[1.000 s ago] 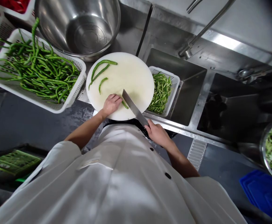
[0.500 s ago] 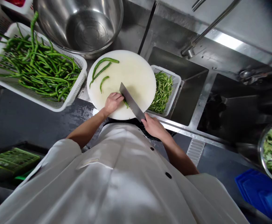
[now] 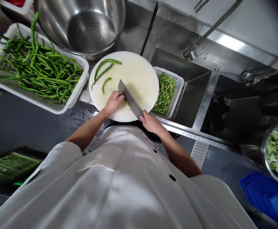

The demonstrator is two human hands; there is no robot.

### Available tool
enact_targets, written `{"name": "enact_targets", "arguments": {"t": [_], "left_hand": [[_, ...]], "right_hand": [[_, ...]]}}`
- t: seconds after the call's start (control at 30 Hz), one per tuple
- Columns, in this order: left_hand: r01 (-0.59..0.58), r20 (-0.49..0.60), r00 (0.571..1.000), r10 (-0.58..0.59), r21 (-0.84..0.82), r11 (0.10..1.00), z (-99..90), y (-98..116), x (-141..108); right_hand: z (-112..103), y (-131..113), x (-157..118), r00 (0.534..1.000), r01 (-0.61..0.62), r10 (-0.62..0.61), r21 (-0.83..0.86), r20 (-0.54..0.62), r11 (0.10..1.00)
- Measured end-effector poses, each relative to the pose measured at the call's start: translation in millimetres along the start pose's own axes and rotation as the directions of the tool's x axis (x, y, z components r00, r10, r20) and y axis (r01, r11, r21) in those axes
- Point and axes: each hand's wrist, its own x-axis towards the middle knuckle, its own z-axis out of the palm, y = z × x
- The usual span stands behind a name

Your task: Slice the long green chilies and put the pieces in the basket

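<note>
My right hand (image 3: 150,122) is closed around the handle of a cleaver (image 3: 130,100), whose broad blade slants across the round white cutting board (image 3: 143,71). Right beside the blade, my left hand (image 3: 114,102) is closed with bent fingertips on a green chili pepper (image 3: 127,102), mostly hidden by the fingers and the blade. Small green bits lie along the cleaver. On the board's left part rest a long curved green pepper (image 3: 103,65), another partly beside it, and a short curved piece (image 3: 105,84).
At left a white basket (image 3: 58,109) holds many whole long green peppers. Behind the board stands a large steel bowl (image 3: 91,52). A smaller white basket (image 3: 180,84) of cut peppers sits at the sink (image 3: 191,105). A faucet (image 3: 201,39) reaches over the sink.
The cleaver and my right hand have shifted slightly left and up across the board. My left hand has moved a little left, and more green bits show by the blade.
</note>
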Motion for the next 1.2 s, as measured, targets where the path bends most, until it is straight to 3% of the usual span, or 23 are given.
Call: {"name": "enact_targets", "arguments": {"t": [0.07, 0.2, 0.37, 0.6, 0.87, 0.97, 1.13, 1.2], "left_hand": [[0.022, -0.015, 1.000, -0.022, -0.001, 1.000, -3.7, -6, 1], [-0.091, 0.063, 0.994, 0.089, 0.033, 0.995, -12.5, -13, -1], [-0.026, -0.058, 0.998, 0.028, 0.044, 0.999, -13.8, -10, -15], [-0.136, -0.022, 0.990, 0.137, 0.052, 0.989, -11.2, -4, -26], [-0.206, -0.023, 0.978, 0.207, 0.054, 0.977, -11.4, -6, -26], [-0.208, -0.013, 0.978, 0.208, 0.040, 0.977, -9.6, -7, -27], [-0.187, 0.076, 0.979, 0.187, -0.003, 0.982, -12.1, -1, -25], [-0.136, 0.076, 0.988, 0.136, 0.002, 0.991, -18.0, -3, -18]], "right_hand": [[1, 3, 0, 1.000, -0.001, 0.001, 0.008, -0.016, 1.000], [1, 9, -3, 1.000, 0.002, -0.001, 0.061, -0.024, 0.998], [-4, 13, -23, 1.000, -0.027, 0.027, -0.002, -0.007, 1.000], [2, 2, -34, 0.996, -0.051, 0.054, -0.041, 0.069, 0.998], [-14, 1, -56, 0.993, -0.021, 0.024, -0.027, 0.114, 0.999], [-6, -1, -43, 0.995, 0.009, -0.014, 0.050, 0.099, 0.999], [15, -14, 2, 1.000, 0.001, -0.002, 0.185, 0.006, 0.983], [16, -10, 5, 1.000, -0.004, 0.005, 0.249, -0.003, 0.968]]}}
